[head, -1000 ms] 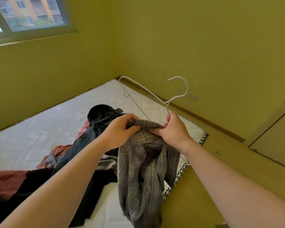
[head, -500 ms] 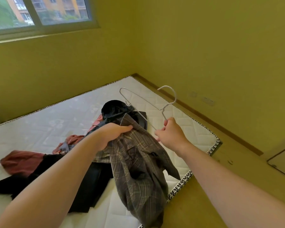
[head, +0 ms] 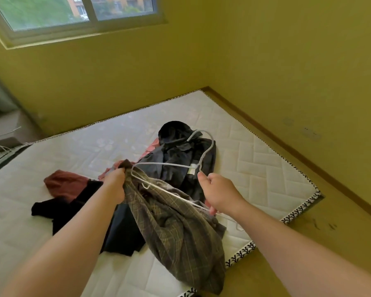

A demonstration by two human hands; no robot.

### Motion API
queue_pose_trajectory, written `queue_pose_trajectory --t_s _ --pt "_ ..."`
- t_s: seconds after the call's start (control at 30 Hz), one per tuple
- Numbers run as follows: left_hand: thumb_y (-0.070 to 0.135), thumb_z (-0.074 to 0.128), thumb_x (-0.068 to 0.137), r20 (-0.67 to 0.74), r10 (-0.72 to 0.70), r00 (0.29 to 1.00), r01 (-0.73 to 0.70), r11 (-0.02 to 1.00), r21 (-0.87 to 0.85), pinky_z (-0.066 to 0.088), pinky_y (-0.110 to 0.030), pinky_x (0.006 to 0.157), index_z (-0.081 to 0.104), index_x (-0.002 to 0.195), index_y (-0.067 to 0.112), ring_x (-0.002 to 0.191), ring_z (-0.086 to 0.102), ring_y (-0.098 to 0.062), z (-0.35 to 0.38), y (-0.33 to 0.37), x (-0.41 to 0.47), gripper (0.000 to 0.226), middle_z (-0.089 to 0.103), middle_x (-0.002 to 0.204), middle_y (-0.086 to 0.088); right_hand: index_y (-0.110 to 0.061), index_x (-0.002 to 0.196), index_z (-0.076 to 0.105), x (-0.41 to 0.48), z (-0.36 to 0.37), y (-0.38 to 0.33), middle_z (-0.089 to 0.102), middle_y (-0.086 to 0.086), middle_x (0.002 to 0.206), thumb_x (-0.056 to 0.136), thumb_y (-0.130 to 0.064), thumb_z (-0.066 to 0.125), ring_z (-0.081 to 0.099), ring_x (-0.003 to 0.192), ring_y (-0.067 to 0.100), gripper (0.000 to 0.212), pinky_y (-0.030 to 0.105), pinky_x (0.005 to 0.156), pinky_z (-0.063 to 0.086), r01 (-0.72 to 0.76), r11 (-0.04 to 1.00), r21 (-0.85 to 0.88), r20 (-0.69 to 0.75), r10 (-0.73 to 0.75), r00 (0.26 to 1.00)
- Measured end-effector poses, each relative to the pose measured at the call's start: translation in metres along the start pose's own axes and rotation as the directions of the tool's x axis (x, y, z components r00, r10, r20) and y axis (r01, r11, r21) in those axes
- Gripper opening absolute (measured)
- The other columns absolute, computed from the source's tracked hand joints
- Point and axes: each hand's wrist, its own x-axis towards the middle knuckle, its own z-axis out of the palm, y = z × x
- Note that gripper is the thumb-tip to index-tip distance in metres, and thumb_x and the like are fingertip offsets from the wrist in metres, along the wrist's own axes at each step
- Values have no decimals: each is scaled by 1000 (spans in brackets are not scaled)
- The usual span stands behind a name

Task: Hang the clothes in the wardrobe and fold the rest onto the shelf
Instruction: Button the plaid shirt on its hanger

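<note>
Head view: left hand [head: 114, 185] fisted on the top edge of a brown plaid shirt [head: 180, 230], fingers closed on a bunch of fabric, shirt hanging down from that grip over the near edge of the mattress [head: 255, 151]. Right hand [head: 220, 195] closed around the lower bar of a white wire hanger [head: 199, 166], held apart from the left hand with the shirt between them. Hanger tilted, hook up and away from the camera, one shoulder end pushed into the shirt fabric just beside the left hand; the other end sticks out below the right wrist. Cannot tell how far the hanger sits inside the garment. Mattress is bare, white quilted, patterned trim along the edge, lying on a yellowish floor [head: 341, 243] in the room corner. On it behind the hands: dark jacket [head: 180, 146] heaped near the middle, hanger hook overlapping it in view; a reddish-brown garment [head: 66, 183] to the left; a black garment [head: 58, 211] spread flat in front of that, running under the left forearm; a strip of pink fabric showing at the jacket's left edge. Window [head: 73, 11] top left. No wardrobe or shelf in frame.
</note>
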Motion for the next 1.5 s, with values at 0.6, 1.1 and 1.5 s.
queue_pose_trajectory --t_s 0.6,1.1,1.5 --pt "39 54 100 379 435 817 -536 815 220 55 -45 88 76 89 13 90 68 -42 40 1 -82 36 71 89 -22 -20 74 46 26 1 4 60 2 73 100 -60 31 65 72 24 50 40 68 50 61 996 -63 -39 -64 997" --pt "47 48 97 846 531 -46 -985 -166 50 42 -27 69 63 99 29 78 51 -1 148 19 -131 23 51 85 18 -20 63 38 -11 -59 62 37 -10 53 100 -50 47 37 55 15 49 33 59 30 123 958 260 -323 -34 946" --pt "60 53 83 788 376 -488 -812 -527 -251 32 -24 40 44 59 24 46 44 -14 246 -17 -235 44 42 53 9 -12 100 53 -114 -108 133 68 5 92 104 -49 40 69 55 29 40 19 35 19 -286 632 720 31 382 924"
